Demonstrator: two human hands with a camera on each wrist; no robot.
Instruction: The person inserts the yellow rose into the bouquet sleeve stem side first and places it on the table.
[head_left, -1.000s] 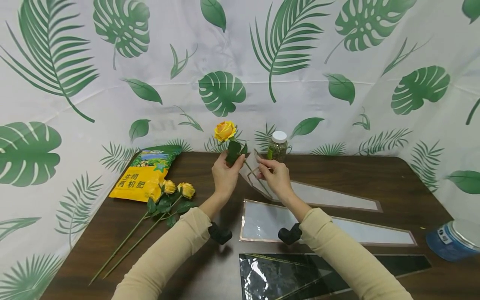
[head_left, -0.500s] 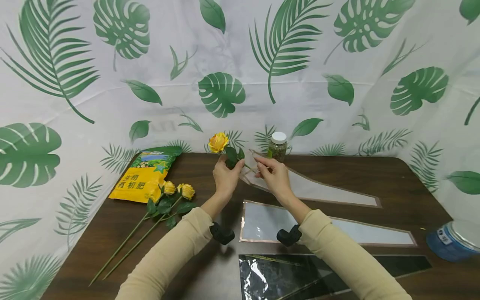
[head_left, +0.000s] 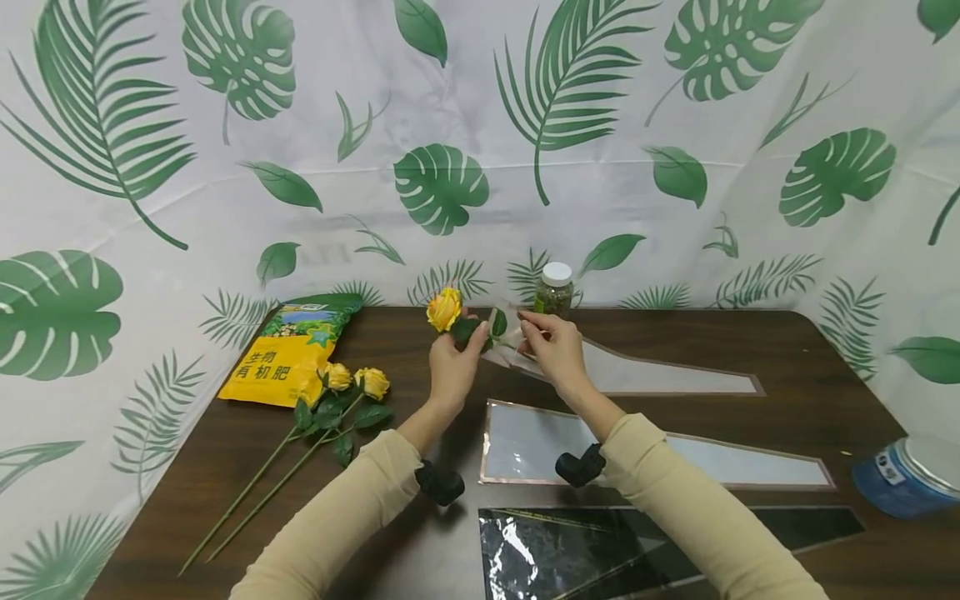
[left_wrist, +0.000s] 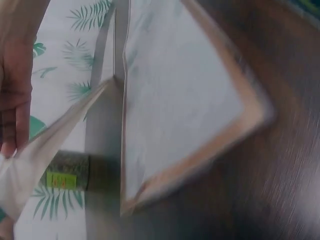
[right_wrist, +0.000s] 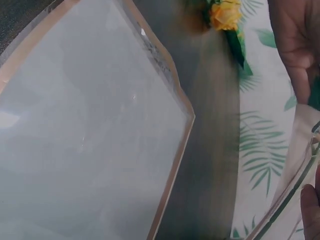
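In the head view my left hand (head_left: 453,367) grips a yellow rose (head_left: 444,310) just below its bloom, among the leaves. The rose tilts to the left. My right hand (head_left: 557,350) pinches the upper edge of a white flower sleeve (head_left: 675,379) with a copper-coloured border, whose mouth is lifted off the table. Toward that mouth runs the green stem (right_wrist: 290,195), seen in the right wrist view; its lower end is hidden. Two more yellow roses (head_left: 372,382) lie to the left. A second flat sleeve (head_left: 525,442) lies in front.
A yellow fertilizer bag (head_left: 270,358) lies at the back left, partly under the two roses. Behind the right hand stands a white-lidded jar (head_left: 555,292). A dark sleeve (head_left: 555,550) covers the front of the table. At the right edge sits a blue tin (head_left: 903,479).
The rose has dropped lower and tipped further left, and its stem has gone deeper toward the sleeve. Both hands have stayed near the same spot, the right still pinching the sleeve's edge.
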